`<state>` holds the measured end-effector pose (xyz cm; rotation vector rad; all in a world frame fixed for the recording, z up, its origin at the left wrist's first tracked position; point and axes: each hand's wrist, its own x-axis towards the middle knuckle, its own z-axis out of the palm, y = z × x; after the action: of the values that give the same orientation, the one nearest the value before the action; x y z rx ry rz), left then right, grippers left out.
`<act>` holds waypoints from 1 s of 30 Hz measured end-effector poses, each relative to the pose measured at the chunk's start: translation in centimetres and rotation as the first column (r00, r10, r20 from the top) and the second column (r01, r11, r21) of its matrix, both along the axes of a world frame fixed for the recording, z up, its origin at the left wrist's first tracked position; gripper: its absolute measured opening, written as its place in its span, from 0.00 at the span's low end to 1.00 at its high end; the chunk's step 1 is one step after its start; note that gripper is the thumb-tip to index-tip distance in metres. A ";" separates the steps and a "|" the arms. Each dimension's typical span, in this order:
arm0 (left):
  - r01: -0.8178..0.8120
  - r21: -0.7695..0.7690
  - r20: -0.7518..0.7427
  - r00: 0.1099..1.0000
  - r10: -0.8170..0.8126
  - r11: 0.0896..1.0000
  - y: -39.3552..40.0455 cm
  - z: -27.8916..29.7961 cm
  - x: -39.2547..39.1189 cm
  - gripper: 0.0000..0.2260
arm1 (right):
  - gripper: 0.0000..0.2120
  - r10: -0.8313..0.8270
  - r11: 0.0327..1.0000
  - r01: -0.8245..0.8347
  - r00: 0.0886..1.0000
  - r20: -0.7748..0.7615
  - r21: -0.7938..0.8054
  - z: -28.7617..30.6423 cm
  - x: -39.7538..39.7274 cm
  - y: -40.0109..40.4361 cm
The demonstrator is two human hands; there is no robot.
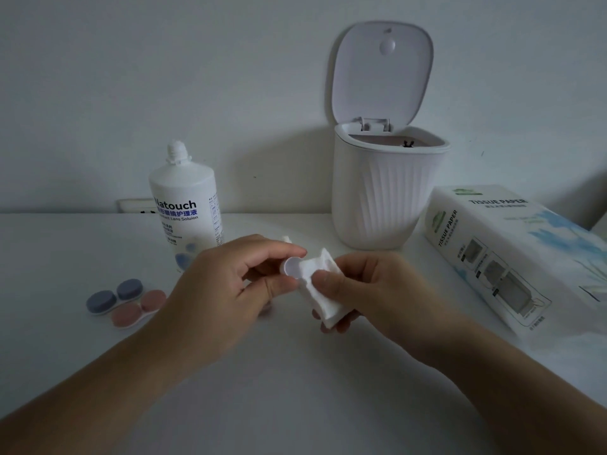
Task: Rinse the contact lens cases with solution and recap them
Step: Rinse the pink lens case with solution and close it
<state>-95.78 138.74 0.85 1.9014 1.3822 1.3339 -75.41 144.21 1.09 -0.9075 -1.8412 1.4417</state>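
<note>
Left hand (226, 284) pinches a small white lens case (290, 267); right hand (364, 290) pinches a folded tissue (323, 290) against it.

Dim, bluish, even light falls on my desk; soft shadows pool behind the bottle (187, 205) and bin (387, 188) on the wall. No glare. Wide-angle distortion bends the tissue box (512, 254) at right. My forearms blur slightly at the lower corners.
</note>
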 end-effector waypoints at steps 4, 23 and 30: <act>0.052 0.027 -0.075 0.996 -0.050 0.998 0.1 -0.1 -0.1 0.13 | 0.12 0.094 0.995 -0.095 0.995 0.044 0.004 0.0 0.1 -0.1; 0.052 0.046 -0.024 0.998 -0.051 0.998 0.0 -0.4 -0.3 0.10 | 0.14 0.065 0.997 -0.066 0.997 0.030 0.047 -0.1 0.4 0.0; 0.007 0.059 0.030 1.000 -0.009 0.998 -0.1 -1.1 0.6 0.12 | 0.11 -0.046 0.997 0.053 0.992 -0.120 0.057 -0.5 0.0 0.2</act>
<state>-95.21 138.62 -0.23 1.9141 1.3335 1.4081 -75.36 144.40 0.60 -0.8143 -1.7533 1.3728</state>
